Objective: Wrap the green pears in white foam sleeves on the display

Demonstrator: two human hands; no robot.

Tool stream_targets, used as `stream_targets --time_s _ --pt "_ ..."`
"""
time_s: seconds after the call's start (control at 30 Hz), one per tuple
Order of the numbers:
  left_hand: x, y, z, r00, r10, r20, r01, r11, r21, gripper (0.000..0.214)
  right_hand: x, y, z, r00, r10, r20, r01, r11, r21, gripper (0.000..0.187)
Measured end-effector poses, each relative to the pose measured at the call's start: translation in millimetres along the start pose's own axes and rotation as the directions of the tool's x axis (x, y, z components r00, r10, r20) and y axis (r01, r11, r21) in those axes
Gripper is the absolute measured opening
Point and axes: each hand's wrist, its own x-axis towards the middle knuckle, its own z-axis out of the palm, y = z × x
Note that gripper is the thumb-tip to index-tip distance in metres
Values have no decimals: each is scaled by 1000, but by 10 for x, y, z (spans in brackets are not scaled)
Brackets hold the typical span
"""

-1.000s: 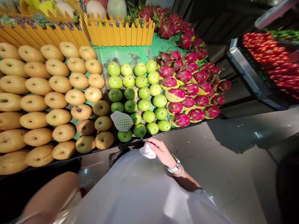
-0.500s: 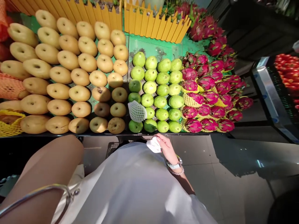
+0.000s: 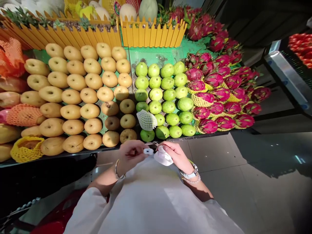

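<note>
My right hand (image 3: 179, 155) is closed on a soft, folded white bundle (image 3: 162, 156); whether it is cloth, tissue or foam netting I cannot tell. Just left of it, my left hand (image 3: 129, 155) pinches a small white piece with a dark centre (image 3: 148, 151). A narrow gap shows between the two white things. Both hands are at the front edge of the fruit stand, before my body. Beyond them lie rows of green guavas (image 3: 168, 95), one wrapped in a white foam net (image 3: 146, 120).
Round brown pears (image 3: 90, 96) fill the left of the stand, one in a yellow net (image 3: 27, 149). Pink dragon fruits (image 3: 220, 94) lie at right. A yellow picket fence (image 3: 153, 36) stands behind. A crate of red tomatoes (image 3: 302, 48) is far right.
My left hand has come up from the left to beside my right hand and now pinches a small white piece. The right hand keeps the white bundle. The view has shifted left and farther back.
</note>
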Motion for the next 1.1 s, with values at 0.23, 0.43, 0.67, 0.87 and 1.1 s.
stream_targets --time_s 0.23,0.43,0.67,0.87,1.1 --pt "68 -140 11 951 -108 291 106 994 24 21 -19 -94 145 1000 1 -28 1 998 66 35" --pt "57 -178 -77 938 -192 289 195 981 17 25 42 -58 253 999 38 -29 -36 996 86 35" --pt "125 -115 -171 823 -334 460 295 943 157 32 100 6 323 1000 21 14 -22 998 65 30" --pt "161 -127 -343 758 -261 597 180 964 194 30 138 15 328 997 64 47 -65 998 23 32" --pt "-13 -213 -337 759 -391 521 375 916 142 66 137 -14 303 998 12 68 -16 998 55 29"
